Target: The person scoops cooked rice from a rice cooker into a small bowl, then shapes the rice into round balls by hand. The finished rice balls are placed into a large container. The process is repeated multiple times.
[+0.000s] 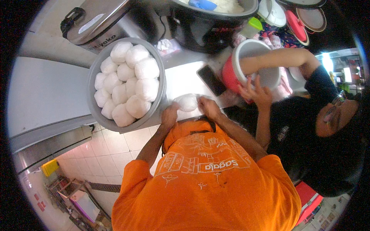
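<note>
Just in front of my orange shirt, a white bundle in thin plastic (187, 102) lies over a white surface (185, 78). My right hand (208, 107) pinches its right end. The left end is in my left hand (170, 114), which is blurred by motion. What fills the bundle looks white and lumpy, possibly rice. Beside my left hand stands a round grey basin (90, 86), heaped with several rounded white wrapped bundles (119, 94). A dark smartphone (211, 80) lies on the surface beyond my right hand.
A Miyako cooker (101, 31) stands behind the basin. At the back, an open black pot (199, 34) holds white rice (228, 6) and a blue scoop (202, 4). To my right, a co-worker's arm (274, 60) reaches into a tilted grey-rimmed container (260, 46).
</note>
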A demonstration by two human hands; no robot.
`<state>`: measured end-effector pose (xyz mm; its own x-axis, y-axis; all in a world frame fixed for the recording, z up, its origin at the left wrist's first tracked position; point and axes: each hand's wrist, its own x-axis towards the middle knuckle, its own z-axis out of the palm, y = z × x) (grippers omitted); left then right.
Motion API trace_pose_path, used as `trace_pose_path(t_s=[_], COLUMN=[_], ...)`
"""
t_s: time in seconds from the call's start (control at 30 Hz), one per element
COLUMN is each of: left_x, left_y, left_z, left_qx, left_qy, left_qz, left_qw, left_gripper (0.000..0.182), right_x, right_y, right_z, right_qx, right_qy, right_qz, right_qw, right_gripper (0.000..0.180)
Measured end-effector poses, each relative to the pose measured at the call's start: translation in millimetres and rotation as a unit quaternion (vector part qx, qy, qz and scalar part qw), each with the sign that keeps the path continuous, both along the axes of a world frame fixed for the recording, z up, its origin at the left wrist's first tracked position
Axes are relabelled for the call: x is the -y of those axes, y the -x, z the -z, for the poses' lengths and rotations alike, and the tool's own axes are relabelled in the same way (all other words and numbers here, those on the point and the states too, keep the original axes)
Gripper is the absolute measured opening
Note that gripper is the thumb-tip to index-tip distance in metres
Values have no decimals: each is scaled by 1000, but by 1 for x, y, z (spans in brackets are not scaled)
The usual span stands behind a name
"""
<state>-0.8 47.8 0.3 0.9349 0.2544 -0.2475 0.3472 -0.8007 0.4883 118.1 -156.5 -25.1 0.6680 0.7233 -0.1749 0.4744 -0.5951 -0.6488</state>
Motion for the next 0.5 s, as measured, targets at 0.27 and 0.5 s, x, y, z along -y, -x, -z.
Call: trace_pose_path(t_s=[0.27,0.5], left_x=[0,1], left_y=[-17,-30], left_z=[-1,32], left_qx=[-51,56], left_qy=[5,18], left_qz=[17,-81], left_qw=[999,995], left_gripper=[19,13], right_x=[-22,-47], right_y=[-6,-20], right_z=[-31,-31], right_qx=[82,202], right_qy=[-25,199], right_qz=[-30,-61], right_qw=[996,957], right_gripper=[21,15])
